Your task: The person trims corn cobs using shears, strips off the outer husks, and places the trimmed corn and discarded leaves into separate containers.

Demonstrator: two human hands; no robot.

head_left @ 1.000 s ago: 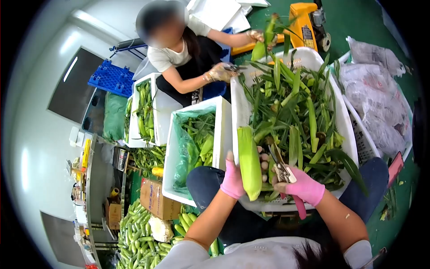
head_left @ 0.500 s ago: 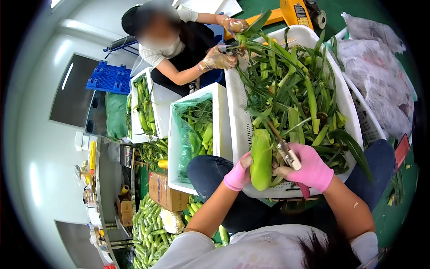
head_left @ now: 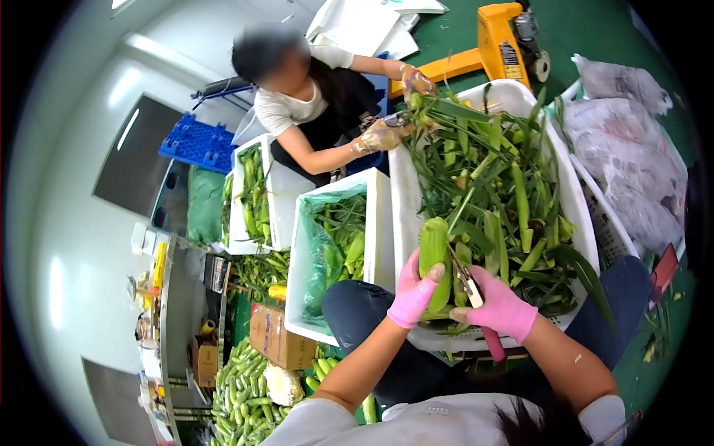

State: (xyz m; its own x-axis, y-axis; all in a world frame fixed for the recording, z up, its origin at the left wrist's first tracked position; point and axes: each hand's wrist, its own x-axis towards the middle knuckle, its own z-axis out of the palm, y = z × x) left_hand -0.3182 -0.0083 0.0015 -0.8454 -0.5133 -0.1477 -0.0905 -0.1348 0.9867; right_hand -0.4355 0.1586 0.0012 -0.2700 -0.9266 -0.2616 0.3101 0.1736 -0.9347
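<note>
My left hand [head_left: 415, 291], in a pink glove with bare fingertips, is wrapped round a green corn ear [head_left: 434, 256] held upright over the near edge of a white crate [head_left: 401, 201]. In my right hand [head_left: 502, 303], gloved the same way, are pruning shears [head_left: 470, 285] with a pink-red handle below the palm. The shears' blades point up and left, close beside the ear. Green husks and leaves [head_left: 494, 186] fill the crate in front of both hands.
Across the crate's far left corner, a co-worker [head_left: 297, 97] in gloves holds corn and a cutting tool. White foam boxes [head_left: 379, 230] with corn stand left. A yellow pallet jack [head_left: 500, 44] is behind, plastic bags [head_left: 625, 156] lie right, and a corn pile [head_left: 242, 394] lies lower left.
The ear has been turned and raised slightly, and my left hand has shifted higher around it. The shears have moved in beside it. The co-worker's hands have brought their corn down to the crate's corner.
</note>
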